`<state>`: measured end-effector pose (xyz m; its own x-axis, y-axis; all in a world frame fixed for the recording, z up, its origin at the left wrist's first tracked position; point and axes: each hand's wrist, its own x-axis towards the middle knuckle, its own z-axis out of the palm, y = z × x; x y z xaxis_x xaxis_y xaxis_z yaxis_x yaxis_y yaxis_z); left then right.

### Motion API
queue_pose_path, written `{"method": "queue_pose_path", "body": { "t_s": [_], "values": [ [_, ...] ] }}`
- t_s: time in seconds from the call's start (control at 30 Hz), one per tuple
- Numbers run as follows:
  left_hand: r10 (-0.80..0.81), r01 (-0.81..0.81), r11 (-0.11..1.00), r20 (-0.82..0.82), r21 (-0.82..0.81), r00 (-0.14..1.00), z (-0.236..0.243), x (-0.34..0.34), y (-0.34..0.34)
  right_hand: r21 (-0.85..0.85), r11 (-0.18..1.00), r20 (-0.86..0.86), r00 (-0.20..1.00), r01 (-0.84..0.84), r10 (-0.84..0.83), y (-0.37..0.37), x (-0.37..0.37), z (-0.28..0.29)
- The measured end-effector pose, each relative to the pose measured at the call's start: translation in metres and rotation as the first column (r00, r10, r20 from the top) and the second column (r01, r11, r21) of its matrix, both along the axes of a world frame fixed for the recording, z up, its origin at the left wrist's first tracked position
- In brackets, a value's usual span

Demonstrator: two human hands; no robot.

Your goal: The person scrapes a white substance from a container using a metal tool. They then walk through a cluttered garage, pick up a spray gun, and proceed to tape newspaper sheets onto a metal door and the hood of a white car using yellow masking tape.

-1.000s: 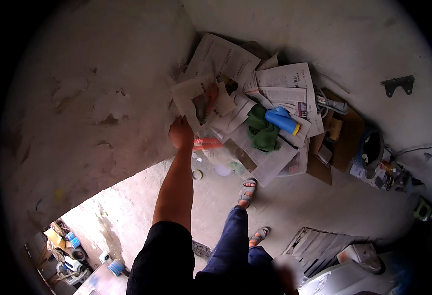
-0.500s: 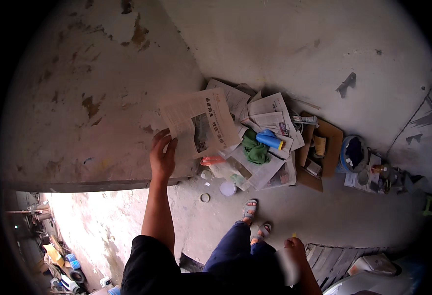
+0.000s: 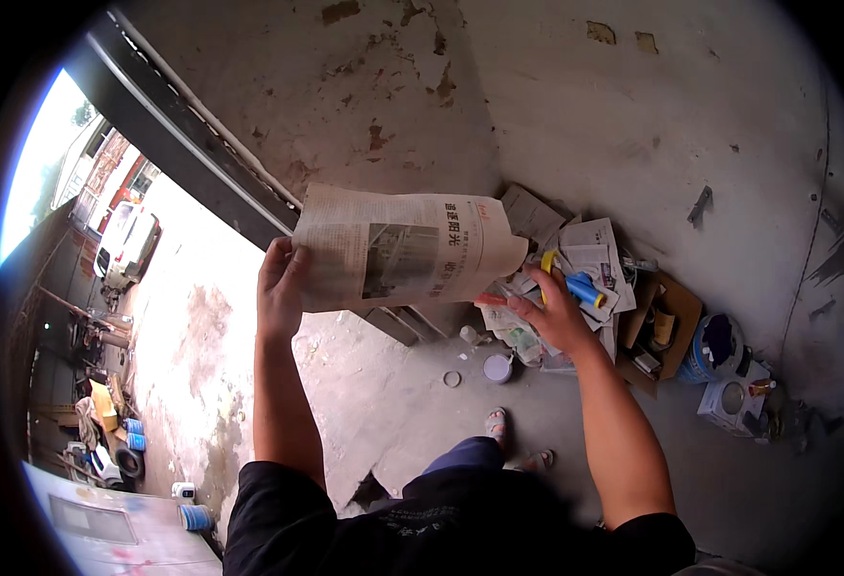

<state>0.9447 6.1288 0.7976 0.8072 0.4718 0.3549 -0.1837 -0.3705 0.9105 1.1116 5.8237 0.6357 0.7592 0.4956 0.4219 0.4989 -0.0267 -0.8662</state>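
Observation:
My left hand (image 3: 281,290) pinches the left edge of a newspaper sheet (image 3: 340,252), thumb in front. The sheet stretches sideways at chest height, and its right end curls. At that end is my right hand (image 3: 561,322), its fingers closed around what looks like a roll of yellow tape (image 3: 547,263). I cannot tell whether the right fingers also grip the paper. Behind the right hand, a blue cylinder with a yellow end (image 3: 585,290) lies on a pile of loose newspapers (image 3: 590,240) by the wall.
An open cardboard box (image 3: 681,305) stands right of the pile, then a blue-and-white bucket (image 3: 698,357) and a white box (image 3: 729,401). On the floor are a round lid (image 3: 498,368) and a ring (image 3: 452,379). A doorway at left opens onto a sunlit yard with a parked vehicle (image 3: 126,245).
My view has turned left toward the doorway. My right hand has risen from low at the right to the sheet's right end. The newspaper is now spread level between my hands.

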Motion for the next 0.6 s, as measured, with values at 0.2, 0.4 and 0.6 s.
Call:
{"method": "queue_pose_path", "body": {
  "t_s": [0.2, 0.4, 0.6],
  "values": [
    [0.031, -0.017, 0.974, 0.058, -0.227, 0.998, 0.025, -0.097, 0.016, 0.290, 0.850, -0.381, 0.762, -0.439, 0.524, 0.067, -0.035, 0.060],
    [0.159, 0.006, 0.901, 0.344, -0.433, 0.925, 0.011, -0.203, 0.082, 0.763, 0.597, -0.611, 0.022, -0.248, 0.791, 0.154, -0.128, 0.070],
    [0.218, 0.042, 0.903, 0.541, -0.427, 0.812, 0.002, -0.293, 0.182, 0.484, 0.676, -0.823, -0.026, -0.555, 0.568, 0.252, -0.207, 0.029]
  ]
}}
